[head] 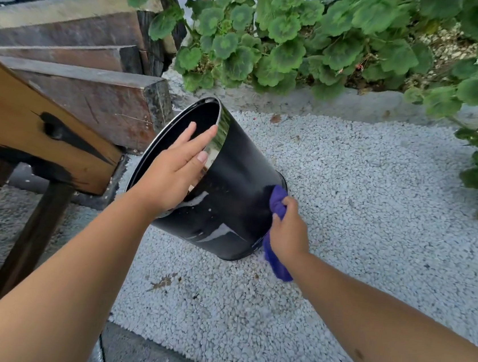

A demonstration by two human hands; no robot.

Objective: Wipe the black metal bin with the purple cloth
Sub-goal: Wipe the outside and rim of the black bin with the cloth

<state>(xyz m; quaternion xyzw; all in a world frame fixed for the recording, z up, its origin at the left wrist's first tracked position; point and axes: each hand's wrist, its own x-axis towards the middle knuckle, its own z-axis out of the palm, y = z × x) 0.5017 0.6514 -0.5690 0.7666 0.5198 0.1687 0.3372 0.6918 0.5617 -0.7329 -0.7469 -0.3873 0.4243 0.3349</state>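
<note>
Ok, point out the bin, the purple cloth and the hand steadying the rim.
black metal bin (229, 203), head view, outer side wall.
purple cloth (277, 198), head view, upper bunched part.
left hand (173, 173), head view, back of hand.

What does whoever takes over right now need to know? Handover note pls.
Left hand: gripping the rim of the black metal bin, fingers over the edge, holding it tilted with its mouth toward the wooden bench.
Right hand: closed on the bunched purple cloth, pressed to the bin's outer wall near the base.
Bin: lower edge resting on the white gravel.
Done: wiping under way; wet streaks show on the near side.
Left: cannot tell how much of the wall is wiped; far side hidden, interior mostly hidden. Keep the rim steadied.
</note>
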